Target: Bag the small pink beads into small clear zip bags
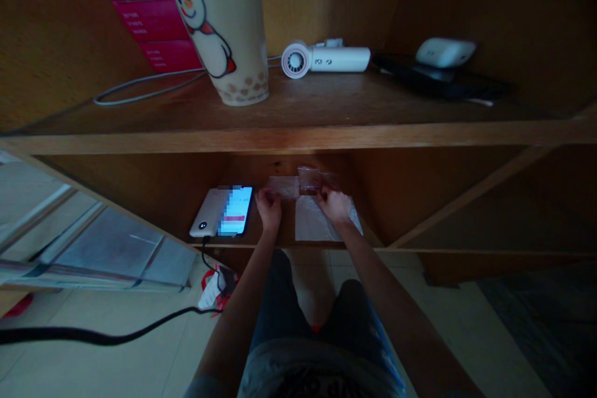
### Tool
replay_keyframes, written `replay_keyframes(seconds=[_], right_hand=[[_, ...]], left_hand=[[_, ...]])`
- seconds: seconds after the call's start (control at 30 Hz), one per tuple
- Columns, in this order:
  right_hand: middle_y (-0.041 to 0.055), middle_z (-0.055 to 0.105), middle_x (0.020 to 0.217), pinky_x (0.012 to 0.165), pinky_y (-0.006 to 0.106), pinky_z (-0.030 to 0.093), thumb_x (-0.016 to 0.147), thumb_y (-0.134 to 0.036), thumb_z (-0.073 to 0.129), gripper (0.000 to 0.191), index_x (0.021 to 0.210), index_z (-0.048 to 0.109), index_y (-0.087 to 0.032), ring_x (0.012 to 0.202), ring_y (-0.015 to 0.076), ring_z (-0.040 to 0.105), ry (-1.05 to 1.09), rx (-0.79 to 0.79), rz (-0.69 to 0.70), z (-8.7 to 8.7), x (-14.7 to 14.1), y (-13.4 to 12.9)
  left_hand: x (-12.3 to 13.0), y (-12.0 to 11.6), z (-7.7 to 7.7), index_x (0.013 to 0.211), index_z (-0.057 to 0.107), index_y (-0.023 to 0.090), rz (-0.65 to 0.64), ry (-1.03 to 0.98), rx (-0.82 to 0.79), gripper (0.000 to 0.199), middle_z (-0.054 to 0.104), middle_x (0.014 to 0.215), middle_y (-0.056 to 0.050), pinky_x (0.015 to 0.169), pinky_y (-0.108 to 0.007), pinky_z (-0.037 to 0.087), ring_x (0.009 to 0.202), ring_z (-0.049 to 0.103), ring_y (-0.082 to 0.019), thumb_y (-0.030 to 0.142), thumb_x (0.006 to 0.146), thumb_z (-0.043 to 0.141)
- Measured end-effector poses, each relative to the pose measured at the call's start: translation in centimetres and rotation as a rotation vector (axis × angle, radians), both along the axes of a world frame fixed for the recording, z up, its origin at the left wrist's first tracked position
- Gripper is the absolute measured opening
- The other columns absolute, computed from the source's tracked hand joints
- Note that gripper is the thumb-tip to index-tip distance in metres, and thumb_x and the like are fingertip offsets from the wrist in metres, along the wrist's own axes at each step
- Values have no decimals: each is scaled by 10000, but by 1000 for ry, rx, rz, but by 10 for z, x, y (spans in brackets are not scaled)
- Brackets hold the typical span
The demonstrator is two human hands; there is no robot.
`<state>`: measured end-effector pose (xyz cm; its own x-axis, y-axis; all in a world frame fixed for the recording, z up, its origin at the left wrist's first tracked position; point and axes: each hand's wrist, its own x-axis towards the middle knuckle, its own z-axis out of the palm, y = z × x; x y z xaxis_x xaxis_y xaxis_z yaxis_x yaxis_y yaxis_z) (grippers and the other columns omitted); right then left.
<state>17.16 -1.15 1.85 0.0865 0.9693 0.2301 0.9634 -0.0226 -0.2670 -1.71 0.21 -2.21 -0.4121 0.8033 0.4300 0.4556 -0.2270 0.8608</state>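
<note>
On the lower shelf lie small clear plastic bags. My left hand (pixel 269 208) has its fingers curled at the lower left edge of one flat bag (pixel 285 186); whether it pinches the bag is too small to tell. My right hand (pixel 334 204) is closed, its fingertips at the lower right of a second clear bag (pixel 308 179) with something small and dark along its bottom. What the right fingertips hold is hidden. Beneath the right hand a white sheet (pixel 313 221) lies flat near the shelf's front edge.
Left of my hands lie a lit phone (pixel 236 211) and a white power bank (pixel 205 214) with a black cable. The upper shelf (pixel 326 137) overhangs, holding a bubble tea cup (pixel 237 31), a handheld fan (pixel 336 59) and a white case (pixel 445 51) on a dark item.
</note>
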Motion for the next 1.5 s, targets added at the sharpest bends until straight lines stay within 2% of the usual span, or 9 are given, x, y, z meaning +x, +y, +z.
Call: replay_keyframes(seconds=[0.2, 0.37, 0.57, 0.77, 0.93, 1.1, 1.27, 1.37, 1.5], right_hand=[[86, 658, 912, 607, 260, 374, 868, -408, 381, 328, 882, 638, -206, 789, 195, 599, 21, 89, 32, 0, 1, -2], [80, 647, 929, 609, 256, 361, 864, -393, 388, 318, 856, 634, -192, 811, 188, 579, 30, 115, 8, -3, 0, -1], [70, 640, 887, 619, 260, 350, 872, -405, 369, 340, 833, 632, -192, 795, 188, 572, 75, 150, -25, -7, 2, 1], [71, 629, 904, 629, 258, 352, 883, -405, 348, 350, 860, 624, -191, 809, 180, 566, 105, 178, -20, -6, 3, 1], [73, 625, 910, 658, 261, 359, 884, -403, 347, 343, 858, 616, -190, 825, 180, 561, 185, 215, -29, -6, 4, 1], [90, 635, 847, 665, 269, 363, 881, -434, 320, 402, 847, 618, -166, 769, 185, 566, 414, 276, -105, -12, 11, 7], [57, 607, 692, 561, 249, 356, 837, -550, 319, 490, 780, 587, -145, 594, 152, 516, 856, 316, -189, -22, 19, 15], [25, 570, 639, 517, 235, 342, 803, -585, 354, 486, 749, 561, -149, 529, 125, 470, 1049, 329, -232, -25, 21, 18], [13, 552, 618, 536, 237, 356, 775, -598, 379, 474, 705, 544, -160, 528, 118, 465, 1133, 329, -258, -23, 22, 17]], left_hand=[[4, -5, 9, 995, 521, 184, 16, 99, -1, 262, 512, 1017, -80, 912, -377, 378, 1003, 478, -210, 155, 734, 521], [11, -12, 24, 1103, 518, 193, 61, 247, -118, 325, 503, 1170, -111, 959, -443, 327, 1124, 433, -255, 275, 789, 507], [26, -5, 39, 1223, 471, 238, -44, 580, -172, 503, 512, 1218, -105, 975, -478, 289, 1165, 407, -282, 474, 781, 510], [30, 15, 33, 1219, 497, 238, -119, 762, -299, 497, 517, 1246, -102, 991, -473, 278, 1188, 394, -282, 493, 792, 481], [27, 18, 24, 1213, 504, 227, -127, 815, -316, 470, 518, 1245, -106, 985, -482, 284, 1192, 389, -287, 474, 819, 439], [29, 15, 32, 1240, 476, 225, -136, 805, -209, 519, 486, 1271, -122, 994, -479, 265, 1180, 395, -291, 491, 794, 479], [40, 16, 43, 1114, 574, 271, -311, 758, -43, 370, 513, 1242, -94, 1014, -497, 212, 1162, 397, -294, 375, 759, 570], [47, 19, 46, 998, 626, 259, -370, 809, -44, 254, 565, 1153, -92, 1002, -500, 217, 1114, 419, -291, 314, 755, 576], [53, 24, 48, 902, 646, 240, -402, 917, -66, 171, 601, 1044, -89, 967, -483, 250, 1045, 449, -277, 245, 779, 528]])
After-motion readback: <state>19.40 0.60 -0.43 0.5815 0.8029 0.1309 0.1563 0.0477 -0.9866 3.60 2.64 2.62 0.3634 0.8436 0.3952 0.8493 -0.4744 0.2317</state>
